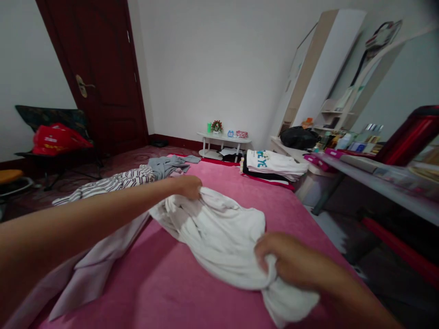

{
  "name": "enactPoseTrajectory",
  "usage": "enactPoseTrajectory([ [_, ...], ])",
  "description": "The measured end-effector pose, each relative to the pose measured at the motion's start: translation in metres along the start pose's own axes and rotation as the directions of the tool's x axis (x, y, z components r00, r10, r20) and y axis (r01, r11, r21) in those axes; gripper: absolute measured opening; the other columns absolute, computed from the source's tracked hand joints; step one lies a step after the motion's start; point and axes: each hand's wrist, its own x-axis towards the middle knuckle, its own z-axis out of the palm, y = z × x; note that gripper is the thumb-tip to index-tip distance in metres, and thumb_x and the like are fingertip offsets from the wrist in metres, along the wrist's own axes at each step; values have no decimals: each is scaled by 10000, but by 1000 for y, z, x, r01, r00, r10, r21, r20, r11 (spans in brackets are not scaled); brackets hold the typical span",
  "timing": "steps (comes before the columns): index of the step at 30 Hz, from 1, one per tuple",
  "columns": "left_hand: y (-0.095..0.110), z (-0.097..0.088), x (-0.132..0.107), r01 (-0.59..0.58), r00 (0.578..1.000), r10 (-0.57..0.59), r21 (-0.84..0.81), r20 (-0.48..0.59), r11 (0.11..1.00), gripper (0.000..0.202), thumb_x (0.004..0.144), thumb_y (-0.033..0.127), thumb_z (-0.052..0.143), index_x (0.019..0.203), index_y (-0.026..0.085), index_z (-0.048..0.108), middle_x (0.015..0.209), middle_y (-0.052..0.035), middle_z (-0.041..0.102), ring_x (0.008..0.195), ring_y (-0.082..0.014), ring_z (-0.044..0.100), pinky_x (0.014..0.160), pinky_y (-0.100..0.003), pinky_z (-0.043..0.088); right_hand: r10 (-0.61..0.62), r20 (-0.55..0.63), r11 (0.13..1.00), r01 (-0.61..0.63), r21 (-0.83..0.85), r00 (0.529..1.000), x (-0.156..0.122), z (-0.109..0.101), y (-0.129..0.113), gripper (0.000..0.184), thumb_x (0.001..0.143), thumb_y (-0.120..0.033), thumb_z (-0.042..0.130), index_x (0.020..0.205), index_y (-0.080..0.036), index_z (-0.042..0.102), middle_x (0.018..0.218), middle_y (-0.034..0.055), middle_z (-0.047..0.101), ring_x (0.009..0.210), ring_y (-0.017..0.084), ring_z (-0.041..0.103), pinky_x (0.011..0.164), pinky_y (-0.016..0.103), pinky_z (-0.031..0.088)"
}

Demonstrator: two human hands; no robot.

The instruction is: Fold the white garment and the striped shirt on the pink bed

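A white cloth garment stretches between my two hands above the pink bed cover; its exact kind is unclear. My left hand grips its far left end, fingers closed and partly hidden. Lower right, my right hand pinches a bunched part, with a loose end hanging past it. Under and beside my left forearm lie a pale pink garment, a striped garment and a grey one.
Folded clothes are stacked at the bed's far right corner. A small white table stands by the wall. On the right is a cluttered desk. A chair with a red bag stands near the dark door.
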Motion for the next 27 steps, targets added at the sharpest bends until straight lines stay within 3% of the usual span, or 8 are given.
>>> enactPoseTrajectory([
  [2, -7, -29, -28, 104, 993, -87, -241, 79, 965, 315, 627, 319, 635, 882, 138, 679, 903, -96, 708, 855, -259, 651, 738, -289, 493, 100, -287, 993, -116, -38, 953, -6, -54, 33, 235, 457, -55, 418, 500, -207, 591, 597, 8, 614, 658, 198, 567, 680, 291, 417],
  [4, -9, -46, -54, 199, 980, -168, -581, 108, 789, 442, 640, 408, 646, 1006, 161, 657, 982, -78, 702, 845, -241, 653, 700, -271, 502, 107, -801, 958, -276, -76, 589, -9, -89, 64, 217, 541, -84, 430, 571, -203, 609, 753, 46, 642, 758, 216, 571, 745, 329, 418],
  [6, -7, -43, -75, 265, 964, -181, -789, 196, 554, 523, 635, 476, 662, 1062, 174, 637, 1015, -81, 696, 808, -230, 658, 652, -267, 507, 65, -955, 916, -396, -58, 289, -9, -98, 87, 238, 651, -142, 459, 766, -190, 662, 964, 94, 632, 905, 234, 558, 824, 352, 412],
  [7, -6, -33, -84, 302, 953, -163, -830, 255, 468, 550, 618, 488, 684, 1066, 175, 633, 1010, -84, 697, 779, -226, 659, 623, -264, 506, 78, -971, 901, -433, -28, 227, -8, -92, 96, 257, 695, -192, 482, 875, -181, 665, 1034, 113, 611, 934, 237, 554, 842, 358, 413],
  [14, -3, 56, -91, 334, 940, -202, -862, 275, 382, 693, 544, 524, 774, 1129, 203, 587, 1101, -90, 661, 891, -226, 650, 586, -222, 491, 564, -623, 822, -438, 363, 542, 24, 6, 116, 656, 721, -609, 580, 1202, -166, 538, 919, 119, 660, 849, 276, 629, 793, 402, 458],
  [20, 20, 72, -29, 169, 942, -309, -980, 129, 107, 608, 661, 489, 690, 1148, 152, 548, 1081, -123, 664, 890, -236, 649, 700, -291, 518, 529, -692, 809, -538, 237, 491, 68, 13, 99, 835, 698, -644, 572, 1342, -131, 435, 1348, 249, 443, 1251, 376, 416, 965, 495, 357],
  [24, 45, 72, -20, -126, 914, -324, -932, -242, 340, 452, 734, 299, 619, 1147, 125, 556, 1094, -109, 648, 933, -222, 625, 807, -320, 491, 559, -688, 791, -546, 275, 462, 82, 13, 110, 902, 520, -454, 760, 1311, -136, 465, 1312, 228, 493, 1214, 382, 456, 945, 485, 389],
  [27, 62, 60, -61, -463, 806, 22, -606, -592, 647, 310, 797, 226, 550, 1100, 194, 603, 1077, -76, 653, 1003, -209, 586, 892, -333, 442, 590, -585, 803, -328, 498, 556, 75, 15, 125, 625, 492, -323, 747, 1077, -150, 613, 1045, 139, 669, 992, 315, 610, 815, 391, 479],
])
